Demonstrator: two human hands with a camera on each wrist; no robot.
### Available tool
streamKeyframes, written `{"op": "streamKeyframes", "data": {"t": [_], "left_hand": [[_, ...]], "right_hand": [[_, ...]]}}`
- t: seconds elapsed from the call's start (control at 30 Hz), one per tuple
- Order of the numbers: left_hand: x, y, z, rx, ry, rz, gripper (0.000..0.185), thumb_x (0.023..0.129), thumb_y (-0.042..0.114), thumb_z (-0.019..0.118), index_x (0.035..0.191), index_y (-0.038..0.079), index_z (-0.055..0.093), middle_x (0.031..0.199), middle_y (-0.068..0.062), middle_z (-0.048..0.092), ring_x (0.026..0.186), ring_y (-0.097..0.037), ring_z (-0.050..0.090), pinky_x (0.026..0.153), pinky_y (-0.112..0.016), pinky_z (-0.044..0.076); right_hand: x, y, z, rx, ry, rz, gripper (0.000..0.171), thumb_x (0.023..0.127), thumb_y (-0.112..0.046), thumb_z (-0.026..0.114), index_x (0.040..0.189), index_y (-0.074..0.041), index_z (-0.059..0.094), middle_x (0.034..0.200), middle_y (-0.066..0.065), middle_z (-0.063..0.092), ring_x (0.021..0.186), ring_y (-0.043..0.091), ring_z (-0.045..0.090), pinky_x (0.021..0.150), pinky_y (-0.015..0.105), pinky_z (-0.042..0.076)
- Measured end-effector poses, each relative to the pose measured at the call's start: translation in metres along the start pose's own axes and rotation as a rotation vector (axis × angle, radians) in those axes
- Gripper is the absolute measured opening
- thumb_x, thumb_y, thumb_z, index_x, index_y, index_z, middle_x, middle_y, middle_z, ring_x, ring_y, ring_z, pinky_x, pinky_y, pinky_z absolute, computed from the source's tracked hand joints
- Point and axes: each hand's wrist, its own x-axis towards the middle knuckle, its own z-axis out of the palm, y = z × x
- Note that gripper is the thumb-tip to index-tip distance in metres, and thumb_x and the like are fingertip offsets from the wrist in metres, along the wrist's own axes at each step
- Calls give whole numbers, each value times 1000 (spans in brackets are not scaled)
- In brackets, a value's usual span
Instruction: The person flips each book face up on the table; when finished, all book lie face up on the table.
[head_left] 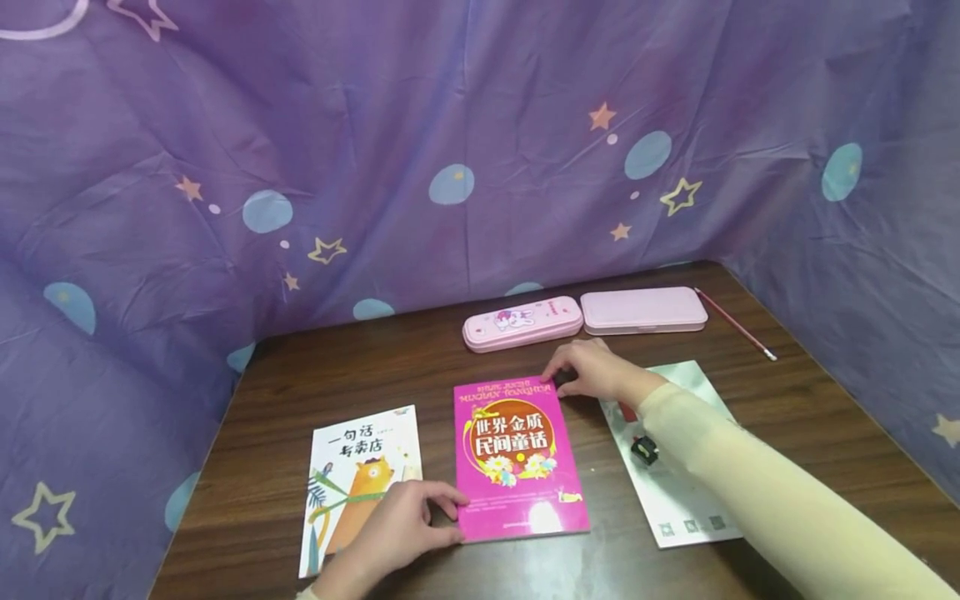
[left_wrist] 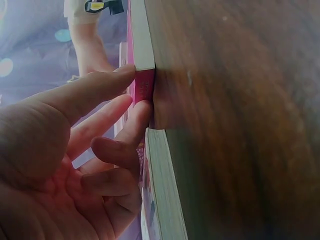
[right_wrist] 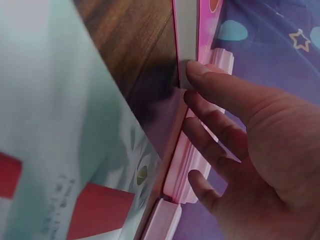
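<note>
A bright pink book (head_left: 517, 467) with a red oval on its cover lies flat on the brown table, between two other books. My left hand (head_left: 405, 521) pinches its lower left corner, thumb (left_wrist: 107, 82) on the bottom edge and a finger at the spine. At the upper right corner, my right hand (head_left: 596, 371) holds the book, its thumb (right_wrist: 197, 69) against the page edge. A white book (head_left: 367, 467) with a bear on it lies left, partly under the left hand. To the right is a pale green book (head_left: 675, 500), partly hidden by the right sleeve.
Behind the books sit a pink rabbit-print pencil case (head_left: 521, 323) and a plain pink case (head_left: 645, 310), end to end. A red pencil (head_left: 735, 323) lies at the far right. A purple star-patterned cloth (head_left: 360, 150) hangs along the table's back and sides.
</note>
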Motion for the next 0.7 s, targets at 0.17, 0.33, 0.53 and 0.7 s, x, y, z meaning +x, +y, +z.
{"op": "streamKeyframes", "data": {"t": [0.17, 0.33, 0.53, 0.7], "left_hand": [[2, 6, 2, 35, 17, 24, 29, 78, 20, 88, 106, 18, 79, 86, 7, 72, 56, 1, 48, 51, -19, 41], [19, 32, 9, 179, 130, 89, 16, 83, 18, 84, 98, 18, 78, 82, 10, 61, 66, 1, 51, 62, -20, 45], [49, 70, 44, 237, 63, 195, 21, 81, 15, 82, 101, 19, 78, 86, 10, 66, 77, 0, 57, 72, -19, 47], [72, 92, 82, 289, 42, 306, 24, 81, 17, 80, 105, 18, 76, 90, 7, 67, 80, 0, 57, 75, -15, 48]], "right_hand": [[-16, 2, -5, -16, 25, 1, 32, 77, -20, 88, 108, -26, 80, 110, -5, 76, 103, 21, 67, 92, 53, 42], [-42, 15, -17, 14, 92, 20, 28, 79, -13, 87, 106, -20, 80, 111, -1, 75, 110, 26, 69, 97, 54, 49], [-79, 46, -27, 82, 137, 72, 23, 84, -8, 84, 104, -18, 79, 109, -3, 75, 105, 24, 69, 94, 49, 54], [-111, 77, -35, 94, 161, 142, 23, 89, -7, 79, 111, -16, 77, 120, 6, 72, 116, 32, 66, 99, 54, 51]]}}
